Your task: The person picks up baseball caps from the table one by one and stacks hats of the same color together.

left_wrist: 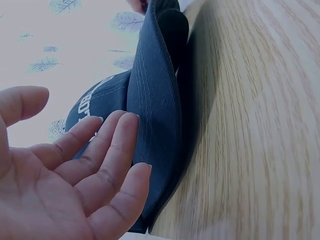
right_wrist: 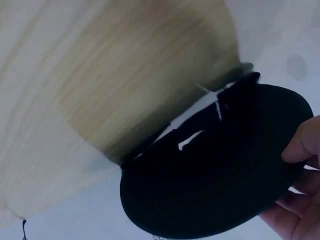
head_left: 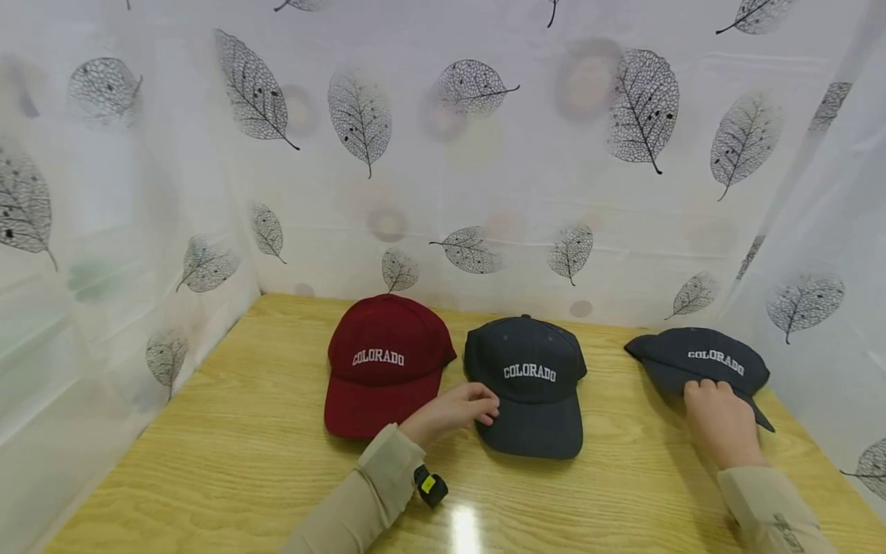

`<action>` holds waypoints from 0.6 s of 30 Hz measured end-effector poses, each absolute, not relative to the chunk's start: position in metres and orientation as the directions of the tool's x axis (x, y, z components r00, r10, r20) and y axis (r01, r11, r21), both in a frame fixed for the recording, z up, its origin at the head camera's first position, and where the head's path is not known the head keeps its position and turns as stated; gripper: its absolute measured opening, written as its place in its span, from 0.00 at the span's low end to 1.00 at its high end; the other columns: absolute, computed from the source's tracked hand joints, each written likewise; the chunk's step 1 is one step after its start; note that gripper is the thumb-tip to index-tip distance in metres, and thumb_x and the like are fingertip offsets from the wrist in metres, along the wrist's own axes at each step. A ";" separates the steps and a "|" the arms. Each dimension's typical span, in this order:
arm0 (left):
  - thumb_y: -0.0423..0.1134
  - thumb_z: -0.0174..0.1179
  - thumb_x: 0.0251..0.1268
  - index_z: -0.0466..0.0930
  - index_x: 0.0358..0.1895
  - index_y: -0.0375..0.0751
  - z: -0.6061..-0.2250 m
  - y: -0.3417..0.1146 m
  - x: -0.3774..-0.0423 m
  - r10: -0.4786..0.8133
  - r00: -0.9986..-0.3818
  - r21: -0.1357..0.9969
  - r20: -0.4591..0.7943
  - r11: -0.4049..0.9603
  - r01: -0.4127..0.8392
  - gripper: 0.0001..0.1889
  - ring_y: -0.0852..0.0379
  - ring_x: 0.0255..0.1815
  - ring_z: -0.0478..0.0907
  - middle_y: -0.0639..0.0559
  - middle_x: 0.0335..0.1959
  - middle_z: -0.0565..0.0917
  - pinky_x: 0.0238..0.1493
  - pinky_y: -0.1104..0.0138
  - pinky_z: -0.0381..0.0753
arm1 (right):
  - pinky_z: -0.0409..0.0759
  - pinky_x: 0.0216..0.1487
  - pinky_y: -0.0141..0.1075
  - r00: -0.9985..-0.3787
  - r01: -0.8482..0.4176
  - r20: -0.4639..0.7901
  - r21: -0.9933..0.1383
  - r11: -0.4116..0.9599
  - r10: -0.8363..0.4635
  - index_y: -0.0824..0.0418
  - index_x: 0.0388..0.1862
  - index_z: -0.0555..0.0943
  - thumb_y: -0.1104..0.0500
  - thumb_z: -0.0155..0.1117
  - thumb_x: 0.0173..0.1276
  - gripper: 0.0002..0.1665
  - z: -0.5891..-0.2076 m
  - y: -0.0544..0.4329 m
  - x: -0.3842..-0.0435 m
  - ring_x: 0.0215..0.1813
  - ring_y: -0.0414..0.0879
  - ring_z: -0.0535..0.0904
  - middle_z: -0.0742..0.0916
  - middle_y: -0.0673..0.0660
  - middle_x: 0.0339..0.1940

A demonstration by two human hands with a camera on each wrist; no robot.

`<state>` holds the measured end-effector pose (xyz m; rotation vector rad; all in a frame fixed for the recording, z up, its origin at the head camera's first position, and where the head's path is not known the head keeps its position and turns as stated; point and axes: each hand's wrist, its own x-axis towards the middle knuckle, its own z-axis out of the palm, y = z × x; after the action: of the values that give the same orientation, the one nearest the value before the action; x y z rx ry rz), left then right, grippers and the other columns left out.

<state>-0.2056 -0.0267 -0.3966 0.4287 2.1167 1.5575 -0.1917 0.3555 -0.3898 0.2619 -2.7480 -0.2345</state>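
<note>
A dark baseball cap (head_left: 536, 423) marked COLORADO lies in the middle, brim toward me. My left hand (head_left: 453, 414) is at the left edge of its brim. In the left wrist view, that hand (left_wrist: 70, 180) has its fingers extended and slightly bent, holding nothing, in front of the brim (left_wrist: 155, 100). On the right, another dark COLORADO cap (head_left: 723, 344) sits tilted, and my right hand (head_left: 723, 423) grips its brim. The right wrist view has the thumb on the underside of the brim (right_wrist: 200, 195), with the hand (right_wrist: 305, 195) partly cut off.
A red COLORADO cap (head_left: 388, 400) lies left of the middle cap, brim toward me. All three caps are on a wood-grain table (head_left: 228, 431). A white curtain (head_left: 429, 177) with a leaf print stands behind the table and at both sides.
</note>
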 end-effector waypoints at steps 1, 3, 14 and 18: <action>0.40 0.49 0.65 0.74 0.42 0.35 -0.397 -0.026 -0.206 0.513 -0.838 0.952 -0.188 0.305 -0.027 0.12 0.55 0.37 0.77 0.50 0.34 0.78 0.30 0.64 0.70 | 0.70 0.22 0.55 -0.918 -0.144 0.342 0.182 0.973 -0.200 0.75 0.26 0.74 0.75 0.58 0.50 0.03 -0.388 0.355 -0.192 0.29 0.66 0.70 0.75 0.70 0.24; 0.40 0.49 0.65 0.74 0.42 0.35 -0.396 -0.026 -0.205 0.515 -0.837 0.953 -0.186 0.302 -0.026 0.12 0.55 0.37 0.77 0.50 0.35 0.78 0.30 0.64 0.70 | 0.70 0.24 0.55 -0.911 -0.132 0.369 0.161 0.978 -0.184 0.74 0.28 0.76 0.74 0.59 0.49 0.06 -0.390 0.357 -0.195 0.31 0.65 0.70 0.77 0.69 0.26; 0.41 0.50 0.64 0.74 0.44 0.35 -0.395 -0.025 -0.203 0.518 -0.833 0.952 -0.194 0.304 -0.033 0.13 0.53 0.39 0.77 0.49 0.36 0.78 0.32 0.61 0.71 | 0.71 0.27 0.53 -0.866 -0.066 0.498 -0.011 0.998 -0.051 0.68 0.41 0.80 0.73 0.51 0.56 0.15 -0.420 0.374 -0.224 0.39 0.64 0.73 0.81 0.67 0.39; 0.41 0.50 0.64 0.74 0.44 0.35 -0.394 -0.026 -0.203 0.521 -0.831 0.952 -0.194 0.306 -0.030 0.13 0.53 0.38 0.77 0.49 0.35 0.78 0.33 0.61 0.71 | 0.72 0.23 0.51 -0.871 -0.079 0.490 -0.077 0.994 -0.032 0.71 0.40 0.79 0.74 0.51 0.55 0.14 -0.377 0.331 -0.195 0.36 0.66 0.74 0.80 0.70 0.38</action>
<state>-0.2029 -0.0257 -0.3939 0.4351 2.1061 1.5499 -0.1945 0.3308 -0.3769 0.0779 -2.6274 0.1284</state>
